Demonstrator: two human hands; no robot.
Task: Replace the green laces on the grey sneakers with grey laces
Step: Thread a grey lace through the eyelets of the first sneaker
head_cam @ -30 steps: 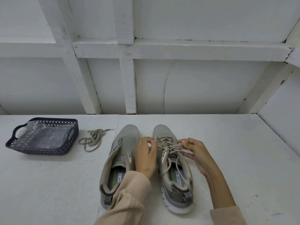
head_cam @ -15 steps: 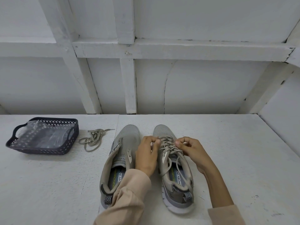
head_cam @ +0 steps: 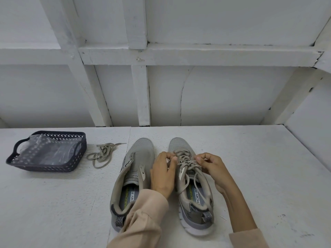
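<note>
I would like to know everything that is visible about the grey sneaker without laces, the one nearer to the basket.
The grey mesh sneaker without laces stands upright on the white painted surface, with its toe pointing away from the person, beside the laced grey sneaker. It carries no lace, and its opening gapes wide over a printed insole. A zigzag-patterned pull tab sits at the heel. The beige sleeve crosses over its heel side.
</note>
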